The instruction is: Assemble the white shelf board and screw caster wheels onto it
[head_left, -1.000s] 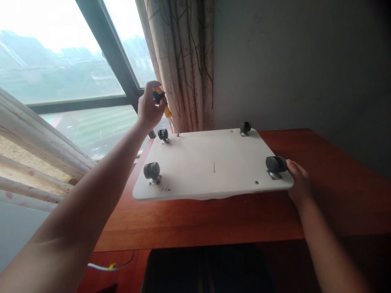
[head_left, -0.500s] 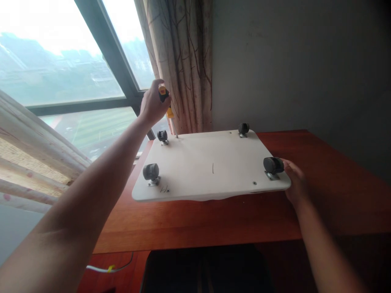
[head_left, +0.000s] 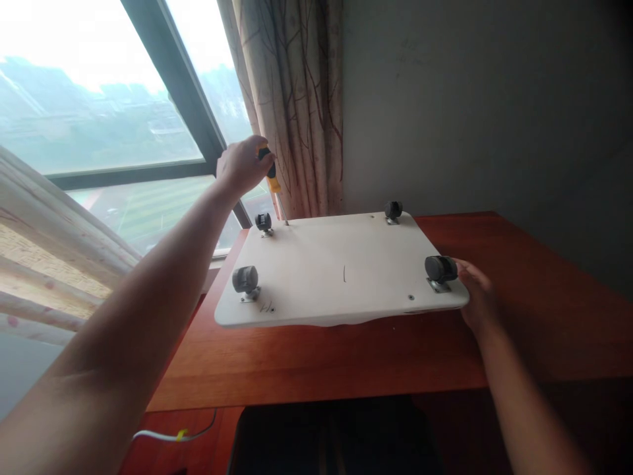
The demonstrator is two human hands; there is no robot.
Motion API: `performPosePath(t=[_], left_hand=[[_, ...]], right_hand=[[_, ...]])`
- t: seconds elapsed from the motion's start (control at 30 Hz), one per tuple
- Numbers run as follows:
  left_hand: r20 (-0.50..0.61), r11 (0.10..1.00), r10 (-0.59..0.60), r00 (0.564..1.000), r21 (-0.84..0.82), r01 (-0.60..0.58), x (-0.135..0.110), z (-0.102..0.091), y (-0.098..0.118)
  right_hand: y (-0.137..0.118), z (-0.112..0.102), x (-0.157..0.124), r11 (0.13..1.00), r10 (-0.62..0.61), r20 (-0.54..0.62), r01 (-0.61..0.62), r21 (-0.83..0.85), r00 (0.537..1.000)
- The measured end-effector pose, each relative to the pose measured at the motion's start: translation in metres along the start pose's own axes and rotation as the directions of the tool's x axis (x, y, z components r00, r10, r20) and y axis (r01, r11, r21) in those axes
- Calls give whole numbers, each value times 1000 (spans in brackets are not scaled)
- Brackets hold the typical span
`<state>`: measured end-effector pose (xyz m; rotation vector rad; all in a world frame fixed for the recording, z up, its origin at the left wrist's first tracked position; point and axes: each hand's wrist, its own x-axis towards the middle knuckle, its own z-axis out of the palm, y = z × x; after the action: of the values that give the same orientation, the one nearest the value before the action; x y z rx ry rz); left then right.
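A white board [head_left: 341, 264] lies flat on a red-brown wooden table [head_left: 346, 356], with a black caster wheel near each corner. My left hand [head_left: 242, 165] is closed around the yellow and black handle of a screwdriver [head_left: 271, 177], whose tip stands on a screw at the board's far left corner, beside a caster [head_left: 264, 222]. My right hand [head_left: 477, 293] rests against the board's near right corner, next to another caster [head_left: 439, 269]; its fingers curl over the edge.
A patterned curtain [head_left: 297, 99] hangs behind the board beside a large window [head_left: 99, 112]. A grey wall is at the right. A cable with a yellow tag [head_left: 178, 435] lies below the table's front edge, next to a dark chair seat [head_left: 336, 439].
My left hand has turned on the screwdriver handle, rolling over the top of it. The board and my right hand have stayed in place; the view shifted slightly.
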<state>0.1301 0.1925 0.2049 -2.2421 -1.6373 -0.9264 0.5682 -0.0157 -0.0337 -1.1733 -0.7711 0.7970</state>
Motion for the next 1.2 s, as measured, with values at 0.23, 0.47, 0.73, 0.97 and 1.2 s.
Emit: performPosePath(t=[0.23, 0.47, 0.73, 0.97, 1.2], left_hand=[[12, 997, -63, 998, 46, 63, 4, -5, 8], [48, 997, -3, 999, 72, -1, 3, 1, 0], [7, 997, -54, 999, 48, 53, 5, 8, -7], [99, 990, -16, 995, 142, 2, 10, 0, -7], [149, 980, -75, 986, 196, 45, 17, -9, -3]], right_hand=[[2, -1, 0, 1000, 5, -4, -5, -12, 1000], [-1, 1, -1, 1000, -13, -4, 13, -28, 1000], [3, -2, 1, 999, -7, -15, 7, -49, 1000], [4, -2, 2, 1000, -1, -5, 1, -20, 1000], [1, 0, 0, 1000, 17, 26, -17, 21, 1000]])
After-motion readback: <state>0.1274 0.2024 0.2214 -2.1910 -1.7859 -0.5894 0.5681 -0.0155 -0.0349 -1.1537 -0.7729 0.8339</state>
